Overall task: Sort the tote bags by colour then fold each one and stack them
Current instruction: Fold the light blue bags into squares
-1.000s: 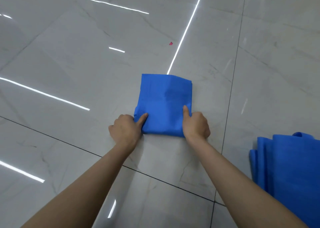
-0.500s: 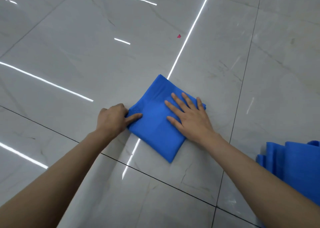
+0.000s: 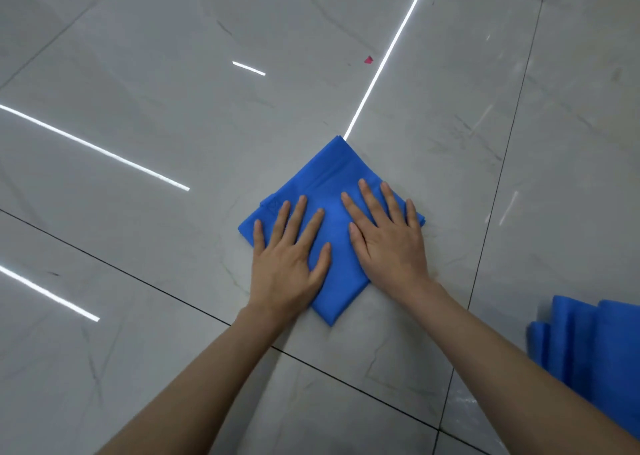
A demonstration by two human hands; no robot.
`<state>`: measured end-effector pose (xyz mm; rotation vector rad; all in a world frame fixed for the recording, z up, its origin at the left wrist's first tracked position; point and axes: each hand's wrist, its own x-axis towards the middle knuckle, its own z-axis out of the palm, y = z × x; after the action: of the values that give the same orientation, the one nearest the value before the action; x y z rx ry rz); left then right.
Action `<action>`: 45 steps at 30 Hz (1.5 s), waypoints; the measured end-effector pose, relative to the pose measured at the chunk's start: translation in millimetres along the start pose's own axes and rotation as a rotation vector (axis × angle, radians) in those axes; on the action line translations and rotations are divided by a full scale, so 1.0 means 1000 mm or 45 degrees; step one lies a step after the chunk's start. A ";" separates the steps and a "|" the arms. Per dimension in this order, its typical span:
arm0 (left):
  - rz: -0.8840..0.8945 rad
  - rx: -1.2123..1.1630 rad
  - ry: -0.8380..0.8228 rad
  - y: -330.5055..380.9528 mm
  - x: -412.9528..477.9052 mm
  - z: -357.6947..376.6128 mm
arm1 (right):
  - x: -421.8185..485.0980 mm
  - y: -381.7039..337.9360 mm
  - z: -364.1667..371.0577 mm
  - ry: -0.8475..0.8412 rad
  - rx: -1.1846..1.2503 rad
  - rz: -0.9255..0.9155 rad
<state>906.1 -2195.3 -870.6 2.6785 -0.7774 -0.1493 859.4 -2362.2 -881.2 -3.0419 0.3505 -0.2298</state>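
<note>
A folded blue tote bag (image 3: 332, 174) lies on the grey tiled floor, turned like a diamond with one corner pointing toward me. My left hand (image 3: 289, 257) lies flat on its left half, fingers straight and spread. Beside it, my right hand (image 3: 386, 236) presses flat on the right half, fingers straight too. Both palms cover the bag's near part; its far corner stays in sight.
More blue tote bags (image 3: 595, 344) lie in a heap at the right edge, partly cut off by the frame. A small red scrap (image 3: 368, 60) sits on the floor farther away. Glossy tiles with dark grout lines surround the bag.
The bag has been turned from square to diamond-wise. My left hand let go of its pinch on the edge and now lies flat on the bag beside the right hand.
</note>
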 end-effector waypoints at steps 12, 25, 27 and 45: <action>-0.438 -0.319 0.024 0.004 -0.023 -0.027 | -0.014 -0.027 -0.031 -0.312 0.005 0.501; -0.587 -1.591 -0.309 0.026 -0.075 -0.073 | -0.107 -0.011 -0.085 -0.242 1.322 1.138; -0.529 -1.620 -0.322 0.040 -0.082 -0.084 | -0.120 -0.006 -0.102 -0.187 1.430 1.139; 0.037 -1.443 -0.622 0.260 -0.148 -0.048 | -0.261 0.148 -0.205 0.361 0.587 1.079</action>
<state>660.5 -2306.5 -732.8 1.5476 -0.5801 -0.9401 543.4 -2456.7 -728.1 -2.1700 1.3250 -0.5694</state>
